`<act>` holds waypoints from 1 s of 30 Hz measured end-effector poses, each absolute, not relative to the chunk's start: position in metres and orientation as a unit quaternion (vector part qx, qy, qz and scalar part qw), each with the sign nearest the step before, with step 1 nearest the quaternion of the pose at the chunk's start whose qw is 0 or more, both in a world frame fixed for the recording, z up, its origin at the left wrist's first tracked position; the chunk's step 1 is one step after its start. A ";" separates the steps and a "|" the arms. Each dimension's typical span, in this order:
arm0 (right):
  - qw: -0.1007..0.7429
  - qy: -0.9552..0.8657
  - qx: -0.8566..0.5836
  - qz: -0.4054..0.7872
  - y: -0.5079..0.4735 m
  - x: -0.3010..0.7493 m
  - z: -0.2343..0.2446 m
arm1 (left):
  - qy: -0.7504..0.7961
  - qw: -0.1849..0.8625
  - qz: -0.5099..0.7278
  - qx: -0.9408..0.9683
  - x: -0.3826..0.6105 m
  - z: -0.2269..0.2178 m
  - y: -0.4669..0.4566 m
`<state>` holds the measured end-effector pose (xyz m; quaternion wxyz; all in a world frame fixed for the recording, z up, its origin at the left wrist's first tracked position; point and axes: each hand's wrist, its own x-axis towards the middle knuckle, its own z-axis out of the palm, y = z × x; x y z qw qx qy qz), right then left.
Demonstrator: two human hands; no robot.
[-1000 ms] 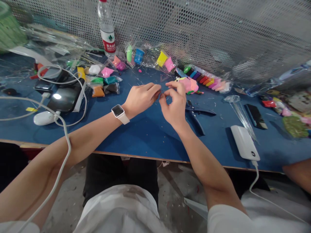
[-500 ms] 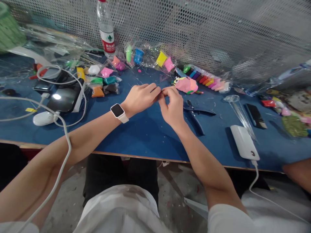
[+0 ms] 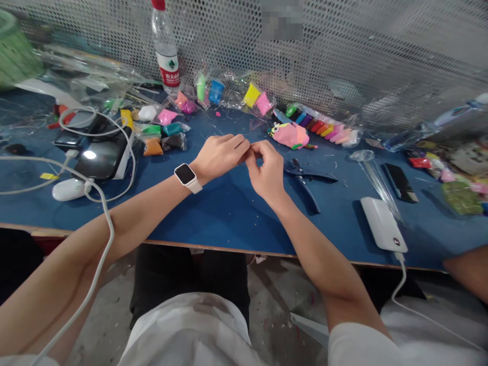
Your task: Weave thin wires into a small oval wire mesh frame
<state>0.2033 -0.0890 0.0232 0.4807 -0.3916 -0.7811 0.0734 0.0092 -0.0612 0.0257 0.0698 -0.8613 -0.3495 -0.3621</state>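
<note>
My left hand (image 3: 223, 156), with a watch (image 3: 185, 175) on its wrist, is held over the blue table, its fingers closed. Against its fingertips, my right hand (image 3: 267, 168) pinches with thumb and forefinger. Whatever the two hands hold between them is hidden by the fingers. Just right of my right hand lies a pair of dark blue pliers (image 3: 305, 179). Behind it rests a pink clay figure (image 3: 290, 135) with a yellow and green end and a white eye. Bagged clay pieces, an orange one (image 3: 153, 147) among them, lie left of my left hand.
A water bottle (image 3: 168, 66) stands at the back by a perforated metal screen (image 3: 229, 35). Coloured clay sticks (image 3: 324, 126) lie in a row. At right are a white power bank (image 3: 384, 223) and a dark phone (image 3: 399, 182). A white cable (image 3: 107, 218) crosses my left forearm.
My right hand has shifted slightly left, its fingertips now closer against my left fingers. The things on the table have stayed in place.
</note>
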 end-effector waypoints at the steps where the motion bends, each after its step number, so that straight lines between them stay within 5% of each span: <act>1: 0.483 -0.781 -0.390 0.073 -0.089 0.203 0.023 | -0.349 0.065 -0.367 -0.860 0.009 0.025 -0.061; 30: 0.428 -0.797 -0.426 0.014 -0.086 0.204 0.020 | -0.354 0.126 -0.290 -0.880 0.009 0.026 -0.057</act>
